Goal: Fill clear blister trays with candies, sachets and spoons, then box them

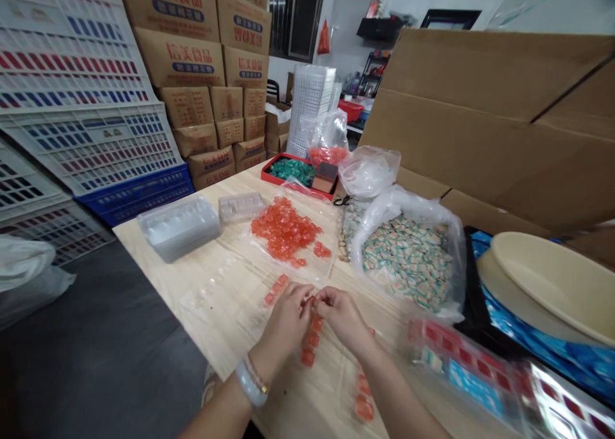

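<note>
My left hand point(291, 311) and my right hand point(339, 312) meet over the wooden table, fingertips pinched together at a small translucent orange-red plastic piece point(312, 300). That piece sits at the far end of a row of similar orange pieces point(312, 341) in a clear plastic tray. Left of my hands is a shorter row of orange pieces point(275, 289); another row point(364, 405) lies partly hidden under my right forearm. Beyond my hands, a loose pile of orange pieces point(287, 229) rests on a clear bag. My fingers hide part of the pinched piece.
Stacked clear trays point(180, 227) stand at the table's left edge. An open bag of small green-and-tan packets point(408, 259) lies to the right, near a cream basin point(552, 285). Behind are a red tray of green pieces point(293, 170) and cardboard boxes point(192, 61).
</note>
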`<action>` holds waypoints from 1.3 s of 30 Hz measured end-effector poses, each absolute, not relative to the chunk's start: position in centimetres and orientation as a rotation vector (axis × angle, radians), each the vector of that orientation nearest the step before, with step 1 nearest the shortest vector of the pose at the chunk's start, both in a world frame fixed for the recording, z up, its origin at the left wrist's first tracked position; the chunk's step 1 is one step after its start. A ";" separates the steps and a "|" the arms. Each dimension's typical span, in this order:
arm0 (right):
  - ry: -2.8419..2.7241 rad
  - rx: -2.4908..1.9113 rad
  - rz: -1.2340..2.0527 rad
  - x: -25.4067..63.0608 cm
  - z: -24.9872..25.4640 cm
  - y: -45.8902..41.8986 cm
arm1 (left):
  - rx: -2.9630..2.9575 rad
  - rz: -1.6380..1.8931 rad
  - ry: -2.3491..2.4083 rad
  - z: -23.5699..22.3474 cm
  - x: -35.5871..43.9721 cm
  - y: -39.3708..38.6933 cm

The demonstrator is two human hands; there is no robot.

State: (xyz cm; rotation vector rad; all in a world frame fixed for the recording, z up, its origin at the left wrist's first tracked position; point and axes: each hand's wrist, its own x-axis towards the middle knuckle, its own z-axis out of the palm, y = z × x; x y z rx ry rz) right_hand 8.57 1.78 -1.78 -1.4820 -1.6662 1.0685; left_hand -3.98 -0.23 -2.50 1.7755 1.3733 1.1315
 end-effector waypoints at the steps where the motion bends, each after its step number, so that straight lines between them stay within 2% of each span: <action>1: -1.679 -1.478 1.063 8.6 -1.6 1.6 | 1.790 1.108 1.329 -2.4 -4.1 -0.3; 3: -1.696 -1.447 1.110 8.7 -1.2 1.3 | 1.781 1.057 1.285 -2.2 -4.5 -0.5; 7: -1.603 -1.302 1.502 9.0 -0.4 0.9 | 1.738 1.051 1.287 -1.8 -5.1 -1.2; 9: -1.567 -1.252 1.569 9.1 -0.4 0.6 | 1.715 1.098 1.332 -1.7 -5.2 -1.7; 16: -1.801 -1.501 0.945 8.0 -1.3 -1.2 | 1.521 1.195 1.462 -2.2 -4.5 -2.9; 25: -1.775 -1.640 0.957 7.8 -2.3 -2.7 | 1.857 1.144 1.356 -3.5 -4.0 -5.8; 27: -1.740 -1.621 1.101 8.0 -2.1 -2.6 | 1.930 1.050 1.327 -3.3 -4.5 -6.0; 31: -1.436 -1.520 1.774 8.7 -1.3 -2.0 | 2.172 0.802 1.202 -2.4 -6.2 -6.0; 33: -1.340 -1.460 1.955 8.9 -0.8 -1.8 | 2.355 0.698 1.158 -2.1 -7.1 -5.7; 36: -1.349 -1.411 2.061 8.7 -0.5 -1.8 | 2.599 0.550 1.120 -1.5 -8.0 -4.9; 39: -1.620 -1.524 1.827 8.1 -0.7 -2.1 | 2.724 0.396 1.032 -0.7 -8.2 -4.2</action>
